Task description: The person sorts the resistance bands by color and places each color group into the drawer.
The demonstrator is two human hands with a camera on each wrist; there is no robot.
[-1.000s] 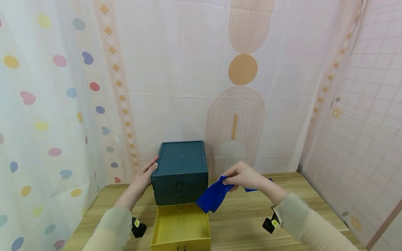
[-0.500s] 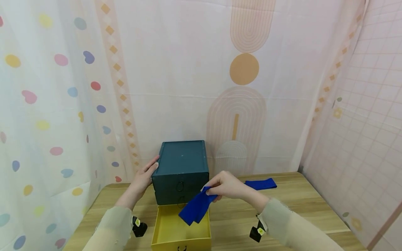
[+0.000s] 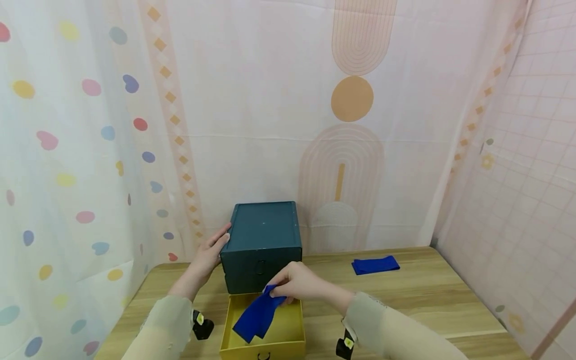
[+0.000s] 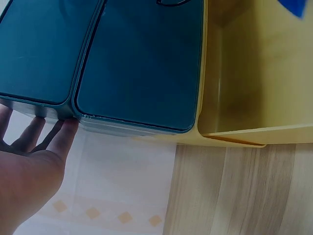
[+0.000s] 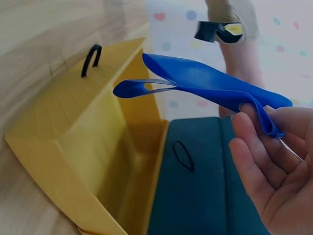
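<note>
My right hand point(image 3: 300, 284) pinches one end of a folded blue resistance band point(image 3: 255, 318) between thumb and fingers. The band's loose end hangs above the pulled-out yellow drawer point(image 3: 263, 350). In the right wrist view the band point(image 5: 203, 81) shows its looped layers, level above the drawer opening. Beside the dark teal drawer unit point(image 3: 265, 227), my left hand point(image 3: 208, 257) rests its fingers against the left side. Seen from the left wrist, the fingertips point(image 4: 63, 134) touch the unit's side wall with the fingers extended.
Another folded blue band point(image 3: 376, 265) lies on the wooden table point(image 3: 405, 305), toward the back right. Black loop handles point(image 5: 183, 155) hang on the drawer fronts. A patterned curtain point(image 3: 252, 100) stands behind the table. Each wrist wears a small black camera point(image 3: 345, 345).
My right hand has carried the band left and down, from beside the drawer unit to over the yellow drawer. The left hand stays against the unit. The other band is now fully visible.
</note>
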